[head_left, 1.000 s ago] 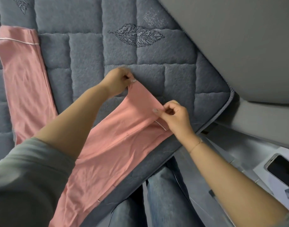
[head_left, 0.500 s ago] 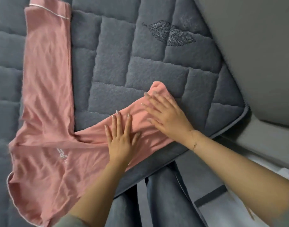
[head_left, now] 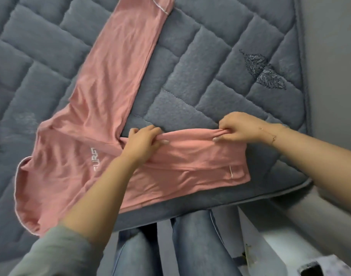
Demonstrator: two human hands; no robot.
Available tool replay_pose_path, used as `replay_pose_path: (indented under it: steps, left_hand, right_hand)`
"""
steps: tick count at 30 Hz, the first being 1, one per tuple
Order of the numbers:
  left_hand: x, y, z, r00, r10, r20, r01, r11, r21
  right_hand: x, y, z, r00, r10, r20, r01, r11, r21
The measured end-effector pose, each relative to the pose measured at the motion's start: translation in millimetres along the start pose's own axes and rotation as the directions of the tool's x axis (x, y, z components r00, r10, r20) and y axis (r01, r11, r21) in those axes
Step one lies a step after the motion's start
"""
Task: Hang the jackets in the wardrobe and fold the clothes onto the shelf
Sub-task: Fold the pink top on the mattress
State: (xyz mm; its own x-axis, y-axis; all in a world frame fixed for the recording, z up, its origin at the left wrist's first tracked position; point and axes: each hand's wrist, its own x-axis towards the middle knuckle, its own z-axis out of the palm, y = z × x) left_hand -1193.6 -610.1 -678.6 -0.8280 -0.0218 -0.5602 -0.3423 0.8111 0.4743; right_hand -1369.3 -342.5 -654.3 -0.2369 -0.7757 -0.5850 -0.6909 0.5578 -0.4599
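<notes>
Pink trousers (head_left: 103, 96) on quilted bed (head_left: 200, 76)

1. Pink trousers (head_left: 103, 108) lie spread flat on the grey quilted bed (head_left: 210, 76).
2. One leg stretches away; the other is folded back on itself along the bed's near edge.

We are in a home bedroom: a bed (head_left: 220, 80) under a grey quilted cover with stitched leaves (head_left: 264, 72), pink pyjama trousers (head_left: 115, 92) spread across it.
</notes>
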Motion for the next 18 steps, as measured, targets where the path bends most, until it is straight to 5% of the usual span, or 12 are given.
replay_pose_path:
  steps: [3,7,11,14,18]
  left_hand:
    - [1.8,-8.7,-14.7,0.999,-0.052,-0.013,0.048,0.978,-0.203]
    - [10.7,-20.5,-19.7,0.985,-0.071,-0.154,0.049,0.989,-0.140]
    - [12.4,-23.1,-18.2,0.975,-0.062,-0.211,0.045,0.995,-0.085]
    - [6.3,-19.1,-20.6,0.957,-0.084,-0.278,0.052,0.991,-0.123]
    - [4.0,-22.2,-48.3,0.824,-0.215,-0.524,0.023,0.937,-0.349]
  right_hand:
    - [4.7,12.8,-19.0,0.988,0.153,0.032,-0.156,0.957,0.245]
    - [14.6,29.4,-23.9,0.938,0.345,0.032,-0.344,0.938,-0.047]
    - [22.8,26.4,-12.9,0.849,0.513,-0.126,-0.523,0.850,-0.065]
    - [18.3,9.6,-9.0,0.764,0.510,-0.394,-0.533,0.844,0.059]
    - [42.5,-23.0,-20.5,0.786,0.462,-0.411,-0.339,0.878,0.339]
